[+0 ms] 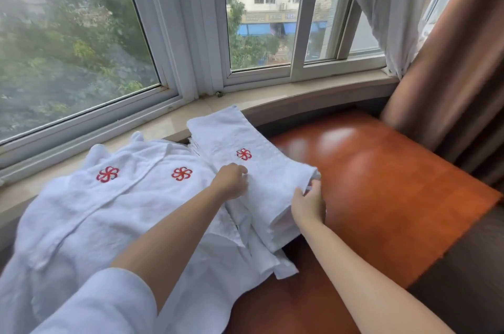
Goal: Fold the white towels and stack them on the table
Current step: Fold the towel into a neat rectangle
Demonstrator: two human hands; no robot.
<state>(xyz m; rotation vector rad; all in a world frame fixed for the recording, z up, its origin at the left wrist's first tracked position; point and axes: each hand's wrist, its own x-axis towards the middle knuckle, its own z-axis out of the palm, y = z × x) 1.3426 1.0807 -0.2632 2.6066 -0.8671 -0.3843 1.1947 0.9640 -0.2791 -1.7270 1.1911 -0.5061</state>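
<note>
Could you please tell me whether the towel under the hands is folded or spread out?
Folded: the towel shows stacked layers along its near edge, where the right hand holds it.

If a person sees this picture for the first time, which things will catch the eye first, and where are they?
First come the red flower emblems on the white towels spread at the lower left. Next, the two bare hands on the folded towel in the centre: the left hand rests on top, and the right hand grips its right edge. On the right shines the glossy orange table, beneath a wide window.
</note>
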